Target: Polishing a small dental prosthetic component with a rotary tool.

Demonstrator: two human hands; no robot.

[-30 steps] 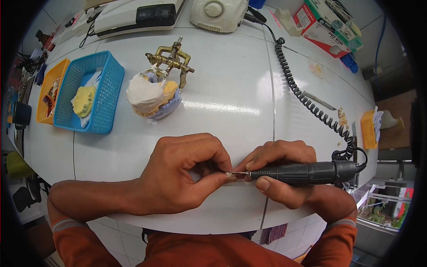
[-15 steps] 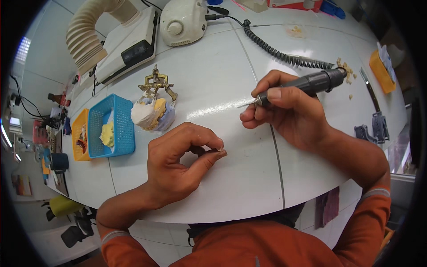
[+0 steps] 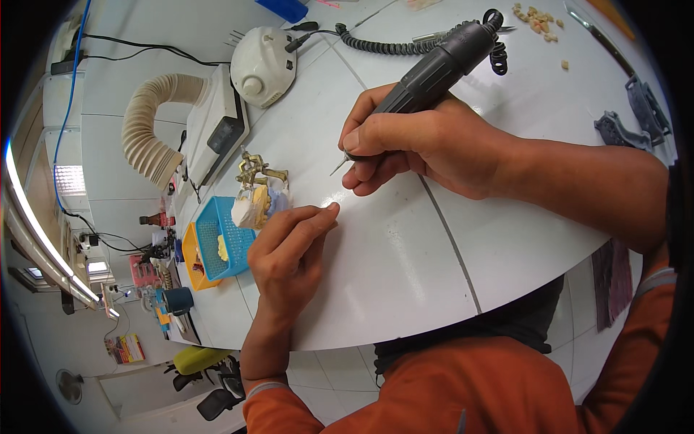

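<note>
My right hand (image 3: pixel 455 148) grips a dark grey rotary handpiece (image 3: pixel 437 69) like a pen. Its thin metal bur (image 3: pixel 337 168) points down and left over the white table. My left hand (image 3: pixel 288 253) is closed in a pinch below and left of the bur, apart from it. Whatever the fingers hold is hidden or too small to make out. Just beyond the left hand stands a brass dental articulator (image 3: pixel 254 168) carrying a white plaster cast (image 3: pixel 246 213) with yellow and bluish parts.
A blue basket (image 3: pixel 208 246) and a yellow one (image 3: pixel 191 246) stand at left. Behind are a white suction box (image 3: pixel 219 123) with its hose (image 3: pixel 137 119), and a motor control unit (image 3: pixel 264 69) joined by a coiled cord (image 3: pixel 383 46). Tooth-coloured pieces (image 3: pixel 536 20) and a knife (image 3: pixel 603 43) lie far right.
The view has swung left and tilted. My right hand has brought the handpiece closer to my left hand, which has turned so its fingertips point up and right.
</note>
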